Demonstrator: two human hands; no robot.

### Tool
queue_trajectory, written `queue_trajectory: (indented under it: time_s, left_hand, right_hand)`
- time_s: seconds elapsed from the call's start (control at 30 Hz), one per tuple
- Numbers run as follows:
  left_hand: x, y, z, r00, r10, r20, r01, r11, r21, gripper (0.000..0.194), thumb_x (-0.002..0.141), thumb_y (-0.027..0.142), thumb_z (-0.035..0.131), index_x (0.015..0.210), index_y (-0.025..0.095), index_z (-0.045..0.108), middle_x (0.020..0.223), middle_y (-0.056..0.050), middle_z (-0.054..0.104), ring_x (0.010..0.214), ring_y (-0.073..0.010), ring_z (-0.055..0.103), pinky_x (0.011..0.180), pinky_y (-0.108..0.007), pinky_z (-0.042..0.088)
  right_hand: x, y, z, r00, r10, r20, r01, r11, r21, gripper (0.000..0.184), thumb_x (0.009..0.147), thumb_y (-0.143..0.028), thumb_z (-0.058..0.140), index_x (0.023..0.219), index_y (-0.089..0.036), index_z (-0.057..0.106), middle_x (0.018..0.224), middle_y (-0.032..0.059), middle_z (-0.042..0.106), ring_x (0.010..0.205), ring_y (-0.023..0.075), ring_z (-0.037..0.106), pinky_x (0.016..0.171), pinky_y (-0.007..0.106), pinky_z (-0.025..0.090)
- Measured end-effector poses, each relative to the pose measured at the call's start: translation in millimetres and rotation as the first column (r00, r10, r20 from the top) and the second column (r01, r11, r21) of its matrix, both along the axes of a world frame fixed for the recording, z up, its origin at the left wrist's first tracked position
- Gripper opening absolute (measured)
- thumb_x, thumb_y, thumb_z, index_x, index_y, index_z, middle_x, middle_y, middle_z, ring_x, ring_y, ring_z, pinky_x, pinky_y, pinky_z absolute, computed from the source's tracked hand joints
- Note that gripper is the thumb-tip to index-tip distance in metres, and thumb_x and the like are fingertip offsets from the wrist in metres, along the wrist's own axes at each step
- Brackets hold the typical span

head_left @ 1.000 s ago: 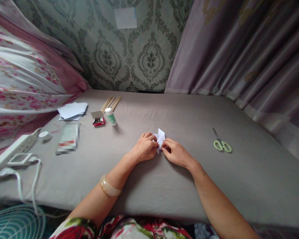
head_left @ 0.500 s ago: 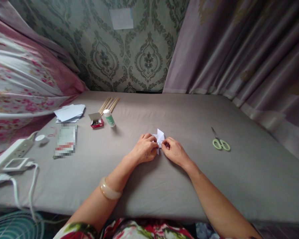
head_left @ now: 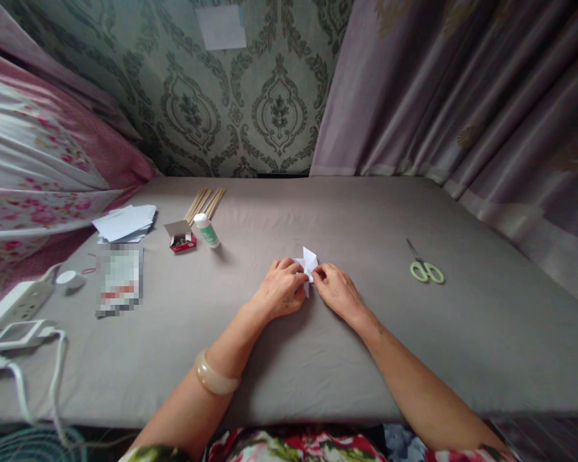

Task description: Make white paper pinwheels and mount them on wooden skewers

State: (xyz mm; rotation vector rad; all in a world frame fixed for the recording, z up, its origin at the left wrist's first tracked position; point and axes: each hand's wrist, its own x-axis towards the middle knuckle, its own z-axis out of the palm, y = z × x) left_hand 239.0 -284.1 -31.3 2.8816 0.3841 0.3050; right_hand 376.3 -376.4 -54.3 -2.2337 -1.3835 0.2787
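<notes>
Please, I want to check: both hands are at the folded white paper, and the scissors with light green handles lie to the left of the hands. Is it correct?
Not entirely: the head view shows the scissors to the right of the hands. The left hand and right hand are indeed at the folded white paper.

Grey cloth-covered tabletop (head_left: 341,366) carries white paper sheets (head_left: 125,223), slender tan sticks (head_left: 215,203), small red box (head_left: 187,246), green-handled metal scissors (head_left: 426,267).

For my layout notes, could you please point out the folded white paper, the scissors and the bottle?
Folded white paper (head_left: 310,260): head view, on its upper part.
Scissors (head_left: 420,262): head view, where blades meet handles.
Bottle (head_left: 209,233): head view, on its green label.
</notes>
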Motion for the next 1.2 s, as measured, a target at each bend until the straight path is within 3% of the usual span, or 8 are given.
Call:
queue_trajectory:
  time_s: [0.43, 0.83, 1.2]
  left_hand:
    - [0, 0, -3.0, 1.000, -0.005, -0.005, 0.005, 1.000, -0.003, 0.025, 0.081, 0.017, 0.051, 0.095, 0.022, 0.070, 0.099, -0.007, 0.064, 0.101, -0.0239, 0.050, 0.088, -0.039, 0.040]
    - [0, 0, -3.6, 1.000, -0.002, -0.003, 0.002, 1.000, -0.002, 0.024, 0.081, 0.017, 0.051, 0.095, 0.021, 0.070, 0.099, -0.007, 0.065, 0.101, -0.0245, 0.051, 0.087, -0.039, 0.040]
    - [1, -1, -2.6, 1.000, 0.005, -0.005, -0.005, 1.000, -0.014, 0.024, 0.081, 0.017, 0.051, 0.095, 0.020, 0.070, 0.098, -0.007, 0.065, 0.101, -0.0245, 0.050, 0.087, -0.039, 0.040]
  right_hand:
    - [-3, 2, 2.4, 0.999, -0.007, 0.053, 0.010, 0.998, -0.056, 0.022, 0.091, -0.025, 0.046, 0.092, -0.017, 0.066, 0.093, 0.0103, 0.069, 0.086, 0.0196, 0.064, 0.075, 0.027, 0.042]
    - [-8, 3, 2.0, 0.986, -0.031, 0.164, 0.045, 0.995, -0.086, 0.023, 0.093, -0.026, 0.043, 0.090, -0.019, 0.064, 0.094, 0.0097, 0.068, 0.086, 0.0192, 0.063, 0.070, 0.026, 0.042]
    - [-11, 2, 6.4, 0.988, -0.030, 0.149, 0.047, 0.993, -0.109, 0.021, 0.093, -0.025, 0.043, 0.092, -0.019, 0.064, 0.098, 0.0091, 0.066, 0.086, 0.0191, 0.062, 0.068, 0.026, 0.042]
